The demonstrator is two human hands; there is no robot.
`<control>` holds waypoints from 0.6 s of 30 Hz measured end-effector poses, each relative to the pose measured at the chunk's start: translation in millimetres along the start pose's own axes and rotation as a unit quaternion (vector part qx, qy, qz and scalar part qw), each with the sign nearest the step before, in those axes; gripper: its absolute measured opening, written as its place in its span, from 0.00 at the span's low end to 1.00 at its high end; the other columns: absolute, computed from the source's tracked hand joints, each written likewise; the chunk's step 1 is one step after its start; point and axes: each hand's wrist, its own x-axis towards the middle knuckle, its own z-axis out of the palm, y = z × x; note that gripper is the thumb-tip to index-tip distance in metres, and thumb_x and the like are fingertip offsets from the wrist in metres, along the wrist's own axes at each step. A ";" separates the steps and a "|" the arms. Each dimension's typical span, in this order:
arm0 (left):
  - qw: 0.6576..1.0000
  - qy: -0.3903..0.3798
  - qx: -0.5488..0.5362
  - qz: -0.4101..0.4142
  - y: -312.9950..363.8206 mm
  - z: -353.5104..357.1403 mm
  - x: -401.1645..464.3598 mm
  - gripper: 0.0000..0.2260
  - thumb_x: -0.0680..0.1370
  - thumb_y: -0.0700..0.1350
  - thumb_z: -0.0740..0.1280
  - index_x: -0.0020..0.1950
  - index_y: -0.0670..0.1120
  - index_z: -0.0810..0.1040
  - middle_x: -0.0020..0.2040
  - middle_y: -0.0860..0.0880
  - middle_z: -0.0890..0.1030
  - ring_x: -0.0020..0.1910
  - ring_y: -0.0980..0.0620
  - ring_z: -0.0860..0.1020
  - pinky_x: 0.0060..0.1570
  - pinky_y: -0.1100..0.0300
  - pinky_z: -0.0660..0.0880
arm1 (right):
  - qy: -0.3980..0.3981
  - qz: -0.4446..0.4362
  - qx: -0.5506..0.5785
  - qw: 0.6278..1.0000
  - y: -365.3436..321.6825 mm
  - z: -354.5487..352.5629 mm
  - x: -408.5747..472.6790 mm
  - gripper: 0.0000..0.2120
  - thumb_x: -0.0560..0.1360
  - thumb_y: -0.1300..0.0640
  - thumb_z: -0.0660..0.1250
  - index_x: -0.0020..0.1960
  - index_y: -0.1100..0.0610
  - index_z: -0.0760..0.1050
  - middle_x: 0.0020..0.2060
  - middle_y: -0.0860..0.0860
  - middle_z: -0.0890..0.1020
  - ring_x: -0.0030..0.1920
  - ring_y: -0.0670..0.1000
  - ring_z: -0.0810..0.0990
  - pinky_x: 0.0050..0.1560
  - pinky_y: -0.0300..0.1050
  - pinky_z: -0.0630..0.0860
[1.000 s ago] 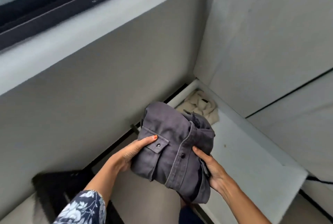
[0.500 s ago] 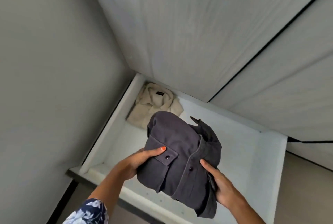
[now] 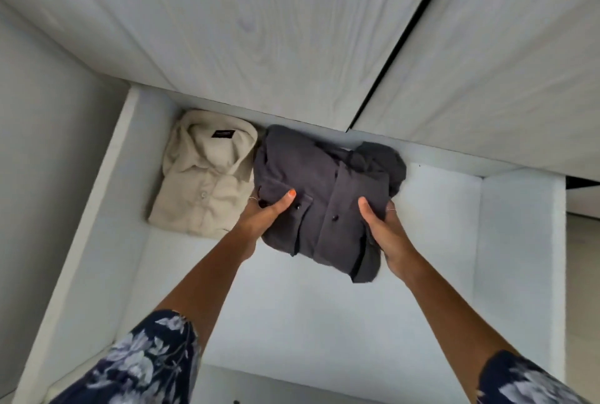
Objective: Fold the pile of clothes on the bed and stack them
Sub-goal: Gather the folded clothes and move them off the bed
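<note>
- My left grip (image 3: 266, 213) and right grip (image 3: 381, 220) each clamp the folded grey shirt (image 3: 324, 196), thumbs on top, fingers curled beneath.
- It sits low in the white drawer (image 3: 519, 241), collar end toward the back wall, long axis running away from me.
- The beige shirt (image 3: 204, 176) lies just beside it on my left, edges touching; whether the grey one already rests on the floor, I can't tell.

Soft, even daylight, no glare.
Faint shadows under the cabinet doors (image 3: 292, 46); wide-angle bending at edges, slight blur throughout.
</note>
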 end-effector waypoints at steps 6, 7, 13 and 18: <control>0.995 0.063 0.077 -0.001 5.7 19.2 10.2 0.29 0.74 0.55 0.70 0.71 0.47 0.66 0.68 0.48 0.72 0.66 0.46 0.71 0.60 0.57 0.68 | 0.106 -0.009 -0.118 0.987 5.5 17.5 18.8 0.32 0.76 0.42 0.64 0.74 0.54 0.57 0.65 0.52 0.74 0.64 0.55 0.74 0.66 0.49 0.70; 0.993 0.069 0.091 -0.008 6.7 19.0 9.2 0.30 0.74 0.56 0.70 0.72 0.47 0.65 0.69 0.48 0.72 0.67 0.45 0.70 0.62 0.55 0.68 | 0.114 -0.005 -0.140 0.984 3.9 18.4 18.3 0.33 0.77 0.42 0.63 0.74 0.55 0.56 0.65 0.53 0.73 0.64 0.56 0.73 0.66 0.49 0.70; 0.978 0.042 0.198 -0.042 32.9 5.7 -43.4 0.34 0.74 0.52 0.70 0.75 0.46 0.58 0.71 0.44 0.68 0.69 0.42 0.69 0.68 0.50 0.67 | 0.149 0.044 -0.181 0.971 -31.1 29.2 -17.9 0.34 0.78 0.47 0.64 0.76 0.59 0.52 0.72 0.59 0.66 0.68 0.62 0.69 0.67 0.53 0.69; 0.950 0.023 0.310 -0.031 76.4 -16.7 -95.6 0.28 0.78 0.50 0.64 0.75 0.44 0.60 0.72 0.43 0.67 0.69 0.44 0.68 0.63 0.56 0.67 | 0.074 0.015 -0.232 0.970 -86.3 44.4 -67.5 0.25 0.77 0.62 0.63 0.72 0.61 0.63 0.62 0.57 0.76 0.61 0.58 0.76 0.59 0.46 0.73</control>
